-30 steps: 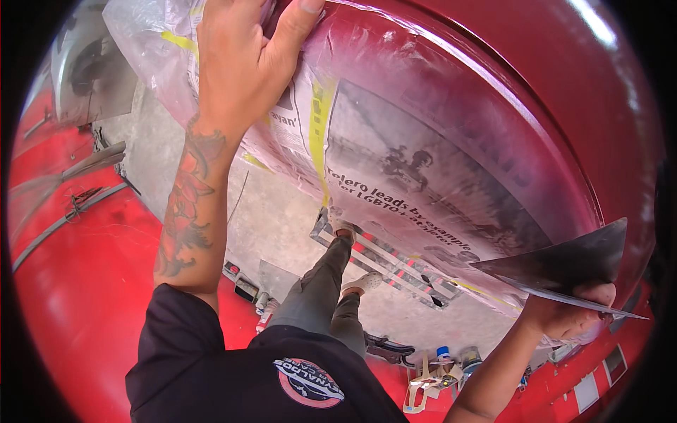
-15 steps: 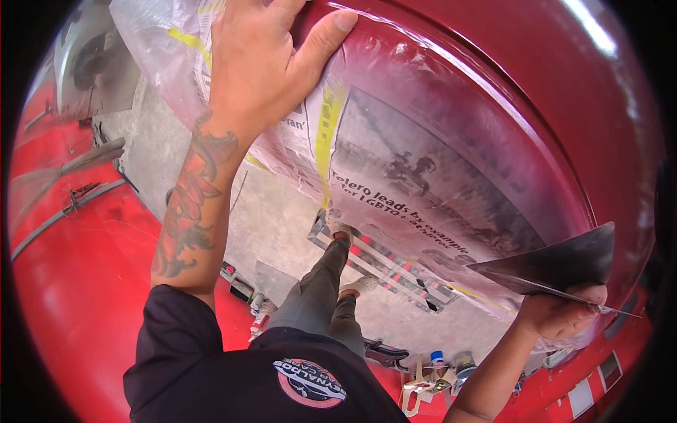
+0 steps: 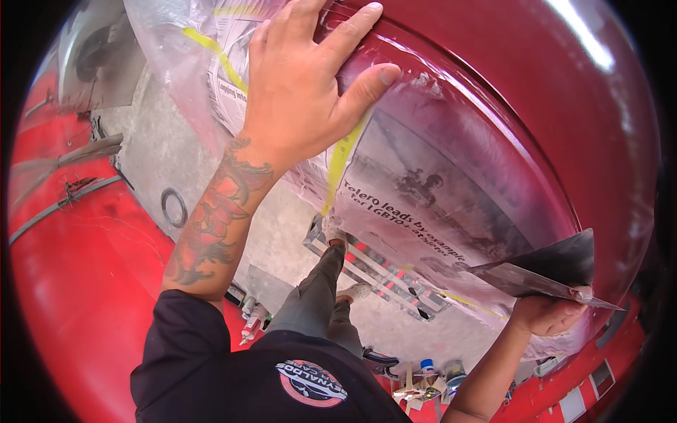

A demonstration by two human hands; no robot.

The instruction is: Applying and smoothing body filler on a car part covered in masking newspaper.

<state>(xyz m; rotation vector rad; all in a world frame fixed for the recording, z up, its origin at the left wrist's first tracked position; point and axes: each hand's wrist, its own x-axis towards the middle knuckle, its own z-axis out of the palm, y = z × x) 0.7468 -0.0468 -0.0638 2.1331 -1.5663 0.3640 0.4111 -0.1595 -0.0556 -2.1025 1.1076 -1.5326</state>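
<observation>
My left hand [image 3: 310, 92] lies with fingers spread over the edge of a glossy dark red car body panel [image 3: 564, 120], partly over the masking. Newspaper masking [image 3: 402, 190], dusted with pinkish overspray, covers the area below the panel's curved edge, with a strip of yellow tape [image 3: 341, 166] across it. At the lower right my right hand [image 3: 550, 314] has its fingers closed around the lower edge of a folded dark grey sheet of sandpaper [image 3: 543, 268]. The sandpaper stands beside the newspaper and the red panel; whether it touches them I cannot tell.
Clear plastic sheeting [image 3: 162, 49] hangs at the upper left. A slatted metal platform [image 3: 381, 275] is under my feet. Tools and cans [image 3: 430, 381] stand at the lower right, a tube [image 3: 254, 324] at the lower left. Another red car body surface [image 3: 84, 296] fills the left.
My left hand has shifted rightward and slightly down along the panel edge, with more of its fingers in view. My right hand and the sandpaper have moved a little left.
</observation>
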